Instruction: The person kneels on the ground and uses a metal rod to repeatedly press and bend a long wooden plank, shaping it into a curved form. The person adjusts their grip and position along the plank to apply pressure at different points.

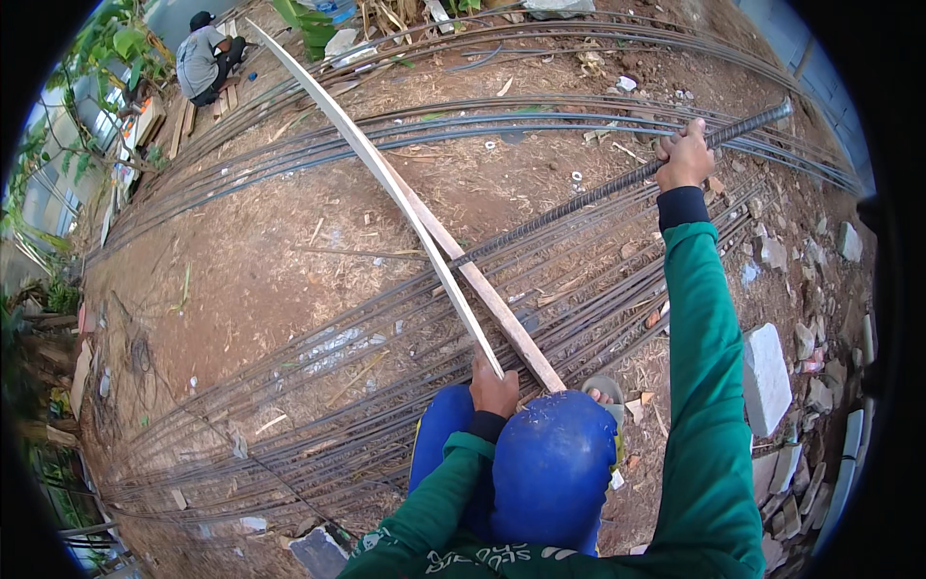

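My left hand (494,390) is closed around the near end of a long, pale wooden plank (479,330), just in front of my knees. Beside it lies a browner length of timber (512,326); the two spread apart toward me and meet farther off. My right hand (685,154), arm stretched forward and right, grips a thick ribbed steel bar (569,206) near its grey, smooth-looking end. The bar slants down to the left, and its lower end sits in the gap between the plank and the timber.
Bundles of thin steel rods (318,454) run across the dirt under and beyond the wood. A white block (767,381) and rubble (810,396) lie at the right. Far left, another person (203,63) crouches. My blue-clad knee (555,463) is close to the timber's near end.
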Action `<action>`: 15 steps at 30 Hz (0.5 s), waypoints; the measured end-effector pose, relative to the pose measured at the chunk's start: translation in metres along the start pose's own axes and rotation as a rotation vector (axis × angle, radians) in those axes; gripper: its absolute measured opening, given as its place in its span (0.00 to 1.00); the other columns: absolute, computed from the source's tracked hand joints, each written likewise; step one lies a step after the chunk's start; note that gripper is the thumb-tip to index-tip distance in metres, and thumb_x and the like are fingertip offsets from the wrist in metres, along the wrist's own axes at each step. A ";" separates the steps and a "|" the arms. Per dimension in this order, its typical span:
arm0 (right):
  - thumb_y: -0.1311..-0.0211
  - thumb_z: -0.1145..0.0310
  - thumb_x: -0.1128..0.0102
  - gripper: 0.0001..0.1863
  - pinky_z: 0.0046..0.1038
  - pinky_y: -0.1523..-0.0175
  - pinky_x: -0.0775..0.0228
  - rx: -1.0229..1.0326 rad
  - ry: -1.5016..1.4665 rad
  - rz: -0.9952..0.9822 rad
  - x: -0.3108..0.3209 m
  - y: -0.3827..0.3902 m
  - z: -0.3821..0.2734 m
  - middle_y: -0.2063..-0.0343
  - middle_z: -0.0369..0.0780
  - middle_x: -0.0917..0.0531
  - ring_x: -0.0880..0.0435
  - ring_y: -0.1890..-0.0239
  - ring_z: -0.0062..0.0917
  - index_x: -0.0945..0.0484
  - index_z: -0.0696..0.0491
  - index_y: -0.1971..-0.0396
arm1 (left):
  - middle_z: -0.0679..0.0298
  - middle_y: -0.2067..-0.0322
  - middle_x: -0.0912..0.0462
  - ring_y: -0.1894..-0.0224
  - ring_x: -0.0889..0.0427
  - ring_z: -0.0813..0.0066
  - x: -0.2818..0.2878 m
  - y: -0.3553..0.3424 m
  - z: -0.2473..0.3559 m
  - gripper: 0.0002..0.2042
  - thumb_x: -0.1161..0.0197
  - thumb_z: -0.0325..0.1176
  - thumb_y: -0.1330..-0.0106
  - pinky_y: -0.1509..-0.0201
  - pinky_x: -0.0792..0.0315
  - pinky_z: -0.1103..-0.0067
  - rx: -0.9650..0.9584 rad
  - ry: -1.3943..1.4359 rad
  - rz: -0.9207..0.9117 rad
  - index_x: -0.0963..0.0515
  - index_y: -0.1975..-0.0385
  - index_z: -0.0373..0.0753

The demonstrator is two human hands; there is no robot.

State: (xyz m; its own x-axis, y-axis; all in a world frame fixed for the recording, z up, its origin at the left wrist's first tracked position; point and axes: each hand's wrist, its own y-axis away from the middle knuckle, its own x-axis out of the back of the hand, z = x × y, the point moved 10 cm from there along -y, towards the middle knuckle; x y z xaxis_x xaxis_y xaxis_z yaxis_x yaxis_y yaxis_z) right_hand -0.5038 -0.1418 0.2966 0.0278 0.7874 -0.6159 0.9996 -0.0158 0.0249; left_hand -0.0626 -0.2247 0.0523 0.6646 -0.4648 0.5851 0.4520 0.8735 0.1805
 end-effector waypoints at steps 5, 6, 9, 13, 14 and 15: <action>0.25 0.55 0.52 0.20 0.24 0.82 0.51 0.135 -0.022 -0.266 -0.018 0.059 -0.034 0.87 0.29 0.44 0.45 0.87 0.17 0.38 0.47 0.78 | 0.35 0.48 0.27 0.48 0.24 0.38 -0.001 0.002 0.006 0.36 0.40 0.30 0.47 0.44 0.28 0.60 0.043 0.039 -0.021 0.42 0.35 0.25; 0.25 0.54 0.51 0.21 0.24 0.82 0.51 0.148 -0.007 -0.258 -0.018 0.079 -0.041 0.87 0.29 0.44 0.45 0.87 0.16 0.38 0.48 0.78 | 0.35 0.48 0.27 0.48 0.24 0.38 -0.003 0.001 0.008 0.36 0.41 0.30 0.47 0.44 0.28 0.60 0.036 0.040 -0.023 0.42 0.35 0.25; 0.25 0.54 0.51 0.21 0.24 0.82 0.51 0.231 0.002 -0.330 -0.031 0.144 -0.065 0.88 0.30 0.44 0.44 0.88 0.16 0.38 0.49 0.79 | 0.34 0.42 0.33 0.46 0.26 0.35 -0.011 0.000 0.005 0.41 0.41 0.30 0.46 0.40 0.30 0.58 0.073 0.004 -0.085 0.50 0.31 0.27; 0.23 0.57 0.55 0.21 0.24 0.82 0.49 0.275 0.027 -0.406 -0.032 0.213 -0.084 0.89 0.31 0.44 0.43 0.88 0.17 0.39 0.50 0.79 | 0.33 0.37 0.39 0.42 0.30 0.34 -0.014 -0.002 0.004 0.42 0.42 0.31 0.45 0.37 0.33 0.58 0.057 0.067 -0.129 0.54 0.30 0.27; 0.23 0.57 0.55 0.22 0.24 0.81 0.49 0.238 0.033 -0.355 -0.024 0.220 -0.083 0.88 0.31 0.43 0.43 0.88 0.17 0.39 0.50 0.79 | 0.33 0.36 0.40 0.41 0.31 0.34 -0.014 -0.002 0.003 0.42 0.42 0.31 0.45 0.37 0.33 0.59 0.049 0.084 -0.134 0.54 0.30 0.26; 0.23 0.57 0.55 0.21 0.24 0.80 0.47 0.252 0.047 -0.427 -0.027 0.230 -0.086 0.88 0.31 0.43 0.42 0.88 0.18 0.39 0.50 0.79 | 0.33 0.36 0.40 0.41 0.30 0.35 -0.016 -0.002 0.000 0.43 0.40 0.31 0.45 0.37 0.33 0.59 0.061 0.091 -0.156 0.55 0.30 0.26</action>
State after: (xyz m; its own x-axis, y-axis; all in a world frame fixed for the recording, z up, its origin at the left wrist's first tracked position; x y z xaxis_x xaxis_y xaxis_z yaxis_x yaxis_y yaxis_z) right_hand -0.2750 -0.1136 0.3861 -0.3794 0.7830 -0.4929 0.8931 0.1706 -0.4164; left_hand -0.0744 -0.2192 0.0429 0.6416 -0.6043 0.4723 0.5191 0.7955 0.3126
